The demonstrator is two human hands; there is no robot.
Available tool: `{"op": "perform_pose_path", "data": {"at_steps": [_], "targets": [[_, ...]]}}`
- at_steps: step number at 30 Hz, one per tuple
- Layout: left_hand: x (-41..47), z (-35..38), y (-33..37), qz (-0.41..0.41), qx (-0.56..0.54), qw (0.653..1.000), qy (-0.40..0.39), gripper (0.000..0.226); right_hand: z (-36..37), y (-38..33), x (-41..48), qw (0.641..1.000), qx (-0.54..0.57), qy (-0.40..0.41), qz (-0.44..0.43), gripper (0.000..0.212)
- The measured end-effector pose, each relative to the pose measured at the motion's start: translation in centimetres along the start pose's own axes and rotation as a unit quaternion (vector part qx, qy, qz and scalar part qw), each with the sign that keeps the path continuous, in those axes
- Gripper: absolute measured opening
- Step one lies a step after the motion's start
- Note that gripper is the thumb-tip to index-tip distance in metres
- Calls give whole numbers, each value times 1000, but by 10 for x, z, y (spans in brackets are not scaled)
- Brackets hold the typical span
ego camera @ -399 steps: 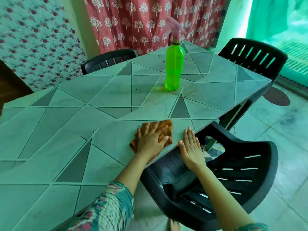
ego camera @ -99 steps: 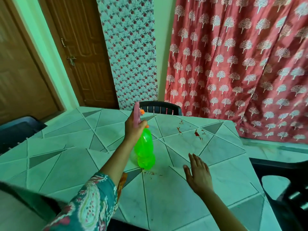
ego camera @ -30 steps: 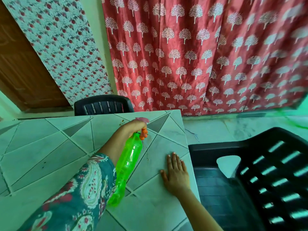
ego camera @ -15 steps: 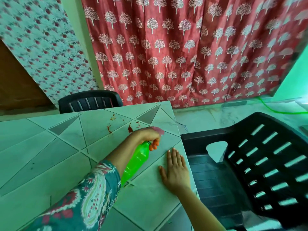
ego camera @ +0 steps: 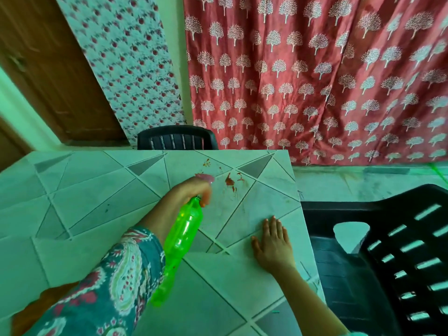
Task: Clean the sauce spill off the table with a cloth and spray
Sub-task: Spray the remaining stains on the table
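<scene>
From my feed I count two hands, one bottle and two chairs. The left hand (ego camera: 191, 190) is up over the table (ego camera: 97, 190), fingers curled round the neck and pink spray head of the one green spray bottle (ego camera: 184, 236). The bottle is tilted, base back towards the patterned sleeve (ego camera: 109, 287), head towards the far right corner of the table. Just beyond the head lies the sauce (ego camera: 229, 181): one larger red-brown blot with a few small flecks around it, spread across the tile-patterned top near that corner. The right hand (ego camera: 274, 243) lies flat on the table close to its right edge, palm down, fingers straight and nearly together, holding nothing; it is near the sauce but apart from it. At the near left edge, under the sleeve, I see one brown patch (ego camera: 48, 297); I cannot tell whether it is the cloth. One black chair (ego camera: 177, 139) stands behind the far edge of the table, the second black chair (ego camera: 375, 263) just beside its right edge. Behind hang one red curtain (ego camera: 315, 81) printed with white trees and one pale flowered one (ego camera: 131, 57), with a wooden door (ego camera: 48, 69) at left
</scene>
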State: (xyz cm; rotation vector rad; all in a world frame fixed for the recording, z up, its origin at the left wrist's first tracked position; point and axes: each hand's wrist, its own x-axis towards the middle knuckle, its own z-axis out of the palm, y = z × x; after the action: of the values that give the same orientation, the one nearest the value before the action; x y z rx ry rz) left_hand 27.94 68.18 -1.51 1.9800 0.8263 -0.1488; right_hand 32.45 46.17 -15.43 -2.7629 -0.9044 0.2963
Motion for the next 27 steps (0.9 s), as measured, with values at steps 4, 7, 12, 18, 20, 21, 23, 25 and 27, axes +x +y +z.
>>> {"op": "perform_pose_path", "data": {"at_steps": [4,7,12,18,20,21,23,25,27], "targets": [[-15,-31,-28,-37,-65,997,35,64,14,-34,-9,999,7,0,-36,100],[-21,-56,-54,-64,-74,992,78,67,25,-52,-11,999,17,5,-32,96],[-29,-100,-104,-105,-98,975,172,73,33,-59,-9,999,-12,31,-4,81],[-54,-113,-125,-117,-150,968,162,58,33,-60,-9,999,-11,39,1,79],[-64,-108,-131,-117,-149,970,151,59,33,-61,-10,999,-13,41,2,77],[-68,-105,-132,-118,-144,972,146,61,32,-60,-10,999,-15,43,2,76],[-73,-96,-136,-116,-141,975,129,60,31,-58,-11,999,-15,43,4,76],[-76,-84,-132,-120,-123,980,101,58,30,-57,-13,999,-19,42,5,77],[-75,-73,-124,-114,-112,984,76,61,28,-55,-13,999,-19,30,2,77]]}}
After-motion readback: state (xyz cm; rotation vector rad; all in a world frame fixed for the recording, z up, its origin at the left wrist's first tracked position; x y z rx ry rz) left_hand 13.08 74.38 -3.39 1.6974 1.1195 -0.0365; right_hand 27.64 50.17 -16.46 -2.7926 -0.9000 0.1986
